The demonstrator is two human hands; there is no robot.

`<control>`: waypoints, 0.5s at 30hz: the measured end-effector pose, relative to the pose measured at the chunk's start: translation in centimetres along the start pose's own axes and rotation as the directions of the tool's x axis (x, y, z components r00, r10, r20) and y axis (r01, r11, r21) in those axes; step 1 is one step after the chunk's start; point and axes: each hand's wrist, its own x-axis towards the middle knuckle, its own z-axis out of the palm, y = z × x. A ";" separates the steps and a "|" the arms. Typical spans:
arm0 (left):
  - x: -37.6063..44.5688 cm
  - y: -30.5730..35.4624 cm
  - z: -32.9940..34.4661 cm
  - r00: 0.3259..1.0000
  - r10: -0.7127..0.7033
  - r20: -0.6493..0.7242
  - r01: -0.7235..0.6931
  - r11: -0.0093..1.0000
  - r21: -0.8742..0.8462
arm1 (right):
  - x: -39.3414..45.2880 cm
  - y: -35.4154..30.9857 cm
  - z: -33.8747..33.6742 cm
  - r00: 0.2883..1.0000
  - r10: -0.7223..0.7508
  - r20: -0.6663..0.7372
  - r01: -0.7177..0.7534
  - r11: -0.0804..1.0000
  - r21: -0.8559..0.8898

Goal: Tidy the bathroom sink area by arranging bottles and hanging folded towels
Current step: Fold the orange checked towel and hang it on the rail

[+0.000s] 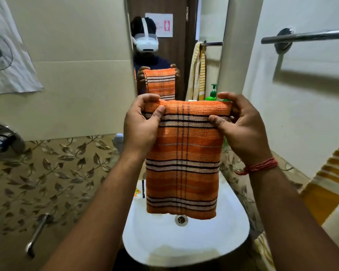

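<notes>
A folded orange towel [182,157] with black and white stripes hangs in the air above the white sink [184,243]. My left hand [141,124] pinches its top left corner and my right hand [243,126] pinches its top right corner. A green pump bottle [211,93] shows just behind the towel's top edge, partly hidden by it. A bare steel towel bar [305,37] is fixed to the right wall, up and to the right of my hands. A yellow striped towel [331,184] hangs at the right edge.
A mirror [176,45] behind the sink reflects a person holding the towel and another yellow towel on a rail. A chrome tap [0,141] and a hose handle [36,233] stick out of the leaf-patterned left wall. A paper sheet [6,55] hangs top left.
</notes>
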 end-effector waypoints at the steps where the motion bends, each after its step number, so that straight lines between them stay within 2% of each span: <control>1: 0.8 0.1 0.1 1.000 0.017 0.020 -0.017 1.000 0.000 | 0.2 -0.6 -0.1 1.000 -0.023 -0.020 0.022 0.996 -0.081; 4: 3.2 0.5 0.7 0.994 0.063 0.087 -0.060 0.997 -0.042 | 1.3 -2.9 -0.9 0.988 -0.126 -0.093 0.084 0.925 -0.370; 6: 5.0 0.9 1.6 0.987 0.094 0.134 -0.081 0.992 -0.099 | 2.4 -4.6 -2.0 0.983 -0.137 -0.121 0.061 0.868 -0.493; 12: 10.1 2.9 6.4 0.965 0.157 0.211 -0.094 0.954 -0.283 | 6.3 -8.2 -5.5 0.978 -0.171 -0.116 0.054 0.753 -0.656; 15: 12.6 5.0 10.2 0.942 0.191 0.275 -0.086 0.931 -0.354 | 9.4 -10.3 -8.5 0.987 -0.141 -0.073 0.032 0.630 -0.776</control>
